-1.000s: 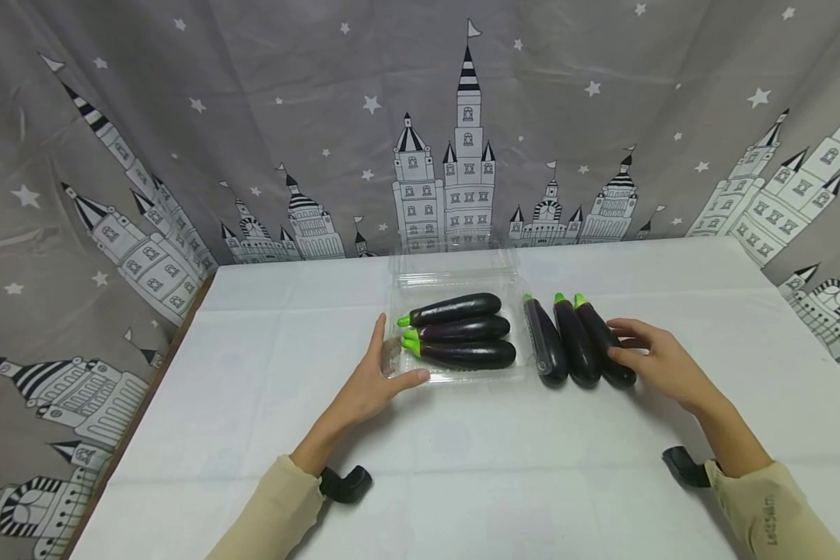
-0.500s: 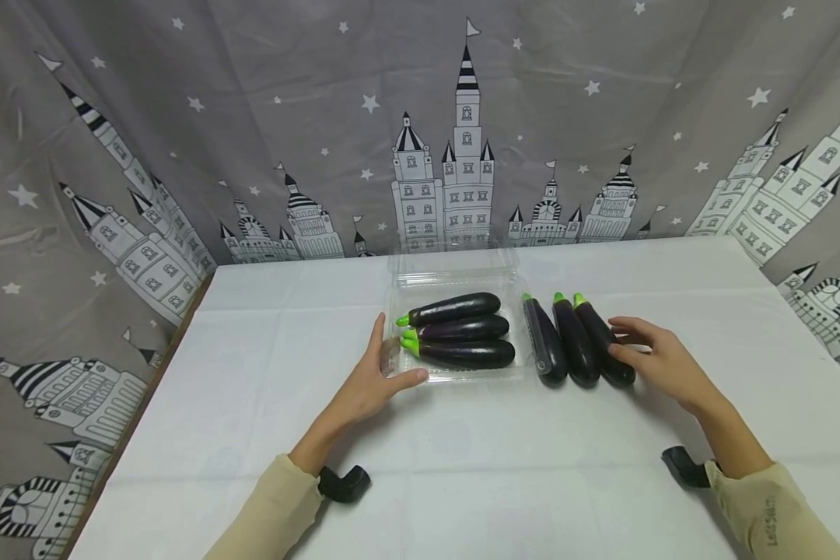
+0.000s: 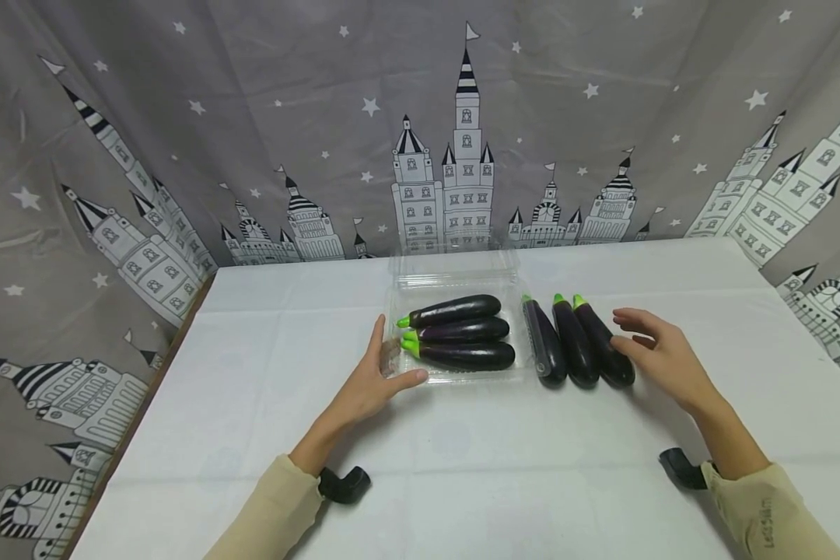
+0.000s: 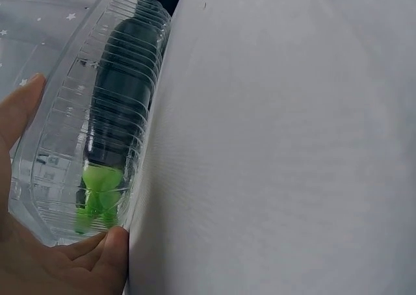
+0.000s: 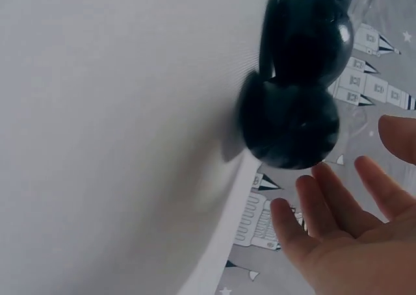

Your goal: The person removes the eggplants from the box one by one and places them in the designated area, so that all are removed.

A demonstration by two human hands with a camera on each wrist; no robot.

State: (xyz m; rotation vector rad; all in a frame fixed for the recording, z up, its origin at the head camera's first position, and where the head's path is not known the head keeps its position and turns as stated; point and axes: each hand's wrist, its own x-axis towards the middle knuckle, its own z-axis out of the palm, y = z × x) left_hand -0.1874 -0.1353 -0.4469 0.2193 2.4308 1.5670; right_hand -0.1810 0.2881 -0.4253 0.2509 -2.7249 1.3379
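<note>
A clear plastic clamshell container (image 3: 455,379) lies on the table with its lid raised at the back. Three dark eggplants are in it, among them the front eggplant (image 3: 469,355), their green stem ends to the left. My left hand (image 3: 364,393) holds the container's front left corner, thumb along the front and fingers at the left side. Right of the container, three more eggplants lie side by side, stems away from me. Beside the rightmost eggplant (image 3: 602,342), my right hand (image 3: 661,358) has loosely bent fingers with nothing between them; thumb and fingers stand apart in the right wrist view.
A white cloth covers the table (image 3: 462,482). Behind it hangs a grey curtain (image 3: 287,101) printed with castles and stars. The table's brown left edge (image 3: 140,408) shows beside the curtain. A black strap end (image 3: 346,484) sticks out at the left sleeve.
My right hand has lifted slightly and drawn back from the rightmost eggplant, its thumb and fingers coming off the sides. The eggplants, the container and my left hand stay in place.
</note>
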